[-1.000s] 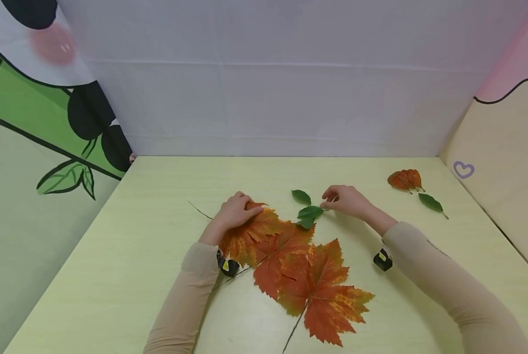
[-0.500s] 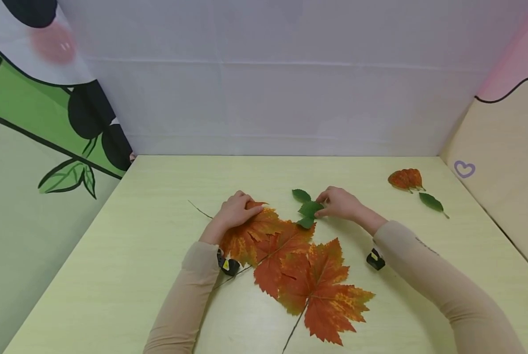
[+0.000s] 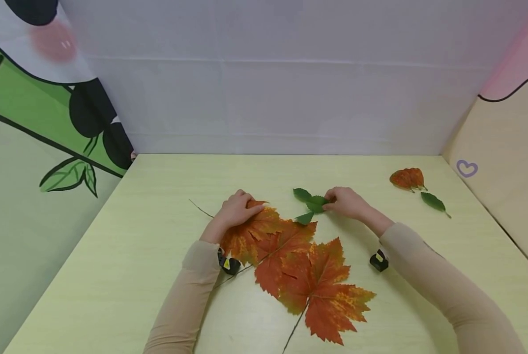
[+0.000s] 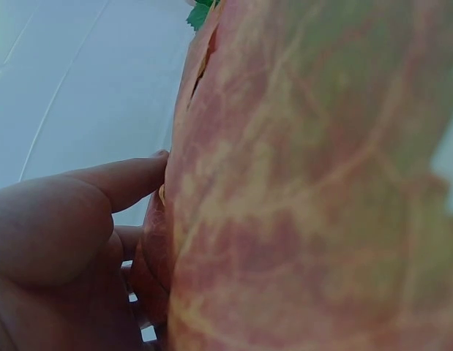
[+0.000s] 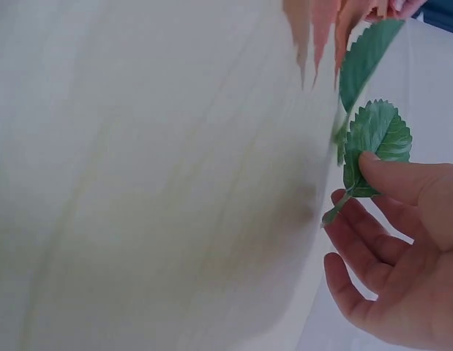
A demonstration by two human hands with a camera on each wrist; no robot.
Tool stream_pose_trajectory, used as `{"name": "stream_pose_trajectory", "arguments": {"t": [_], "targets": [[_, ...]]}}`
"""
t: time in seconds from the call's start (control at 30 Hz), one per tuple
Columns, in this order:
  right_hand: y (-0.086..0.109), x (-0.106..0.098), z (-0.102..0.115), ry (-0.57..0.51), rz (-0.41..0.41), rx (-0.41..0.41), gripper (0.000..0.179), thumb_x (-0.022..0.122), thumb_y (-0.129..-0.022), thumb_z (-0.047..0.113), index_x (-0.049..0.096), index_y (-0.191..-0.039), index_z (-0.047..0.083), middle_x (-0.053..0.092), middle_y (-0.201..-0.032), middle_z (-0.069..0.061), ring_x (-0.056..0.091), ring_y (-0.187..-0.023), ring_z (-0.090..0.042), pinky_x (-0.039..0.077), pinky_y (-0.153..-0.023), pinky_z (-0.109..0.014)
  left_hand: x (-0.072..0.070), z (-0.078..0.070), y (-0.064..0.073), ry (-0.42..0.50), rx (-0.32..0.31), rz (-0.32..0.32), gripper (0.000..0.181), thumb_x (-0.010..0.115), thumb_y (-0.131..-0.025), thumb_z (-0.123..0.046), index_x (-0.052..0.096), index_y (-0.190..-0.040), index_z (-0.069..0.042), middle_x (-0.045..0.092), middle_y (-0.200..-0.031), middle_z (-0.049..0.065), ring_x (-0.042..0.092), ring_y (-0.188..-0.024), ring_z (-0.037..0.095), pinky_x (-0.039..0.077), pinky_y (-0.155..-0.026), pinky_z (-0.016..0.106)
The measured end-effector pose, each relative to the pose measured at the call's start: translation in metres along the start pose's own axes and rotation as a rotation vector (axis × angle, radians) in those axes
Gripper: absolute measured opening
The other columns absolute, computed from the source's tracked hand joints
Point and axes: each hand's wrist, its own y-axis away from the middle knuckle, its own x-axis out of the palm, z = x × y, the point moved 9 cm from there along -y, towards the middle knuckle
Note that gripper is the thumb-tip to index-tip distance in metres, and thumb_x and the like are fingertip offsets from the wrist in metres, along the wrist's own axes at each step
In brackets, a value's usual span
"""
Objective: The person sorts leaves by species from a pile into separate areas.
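Note:
In the head view my left hand (image 3: pixel 237 210) holds the upper-left orange maple leaf (image 3: pixel 252 233). Its thumb lies against the leaf's edge in the left wrist view, fingers partly hidden behind. Two more maple leaves overlap it in a row toward the lower right, the front one (image 3: pixel 330 300) with its stem pointing down. My right hand (image 3: pixel 345 202) pinches a small green leaf (image 5: pixel 380 135) between thumb and index finger, its other fingers loosely curled. Two other green leaves sit close by: an upper one (image 3: pixel 302 194) and a lower one (image 3: pixel 305 218) at the middle maple leaf's tip.
Small red-orange leaves (image 3: pixel 407 178) lie grouped at the table's back right, with a single green leaf (image 3: pixel 433 201) just in front of them. A pale wall panel (image 3: pixel 281 108) stands behind the wooden table (image 3: pixel 127 255), and printed panels flank both sides.
My right hand has moved in slightly and back right, shifting and turning the pinched green leaf. The lower green leaf shows more of itself. My left hand stays in place.

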Motion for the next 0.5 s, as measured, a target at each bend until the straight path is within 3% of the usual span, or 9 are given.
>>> {"name": "stream_pose_trajectory", "arguments": {"t": [0.3, 0.5], "targets": [[0.013, -0.009, -0.028, -0.077, 0.012, 0.061, 0.014, 0.058, -0.088, 0.016, 0.058, -0.088, 0.002, 0.056, -0.079, -0.006, 0.043, -0.066, -0.015, 0.036, -0.060, -0.028, 0.001, 0.001, -0.001, -0.006, -0.001, -0.001, 0.043, 0.050, -0.091, -0.043, 0.060, -0.107, -0.004, 0.049, -0.111, 0.014, 0.049, -0.097, 0.031, 0.038, -0.084, 0.048], [0.024, -0.022, -0.046, -0.132, -0.002, 0.075, 0.015, 0.057, -0.089, 0.015, 0.054, -0.084, 0.002, 0.052, -0.080, -0.007, 0.042, -0.068, -0.016, 0.035, -0.061, -0.030, 0.001, 0.002, -0.002, -0.008, -0.003, -0.007, 0.042, 0.051, -0.090, -0.043, 0.061, -0.104, -0.005, 0.050, -0.110, 0.013, 0.050, -0.097, 0.030, 0.038, -0.084, 0.048]]}}
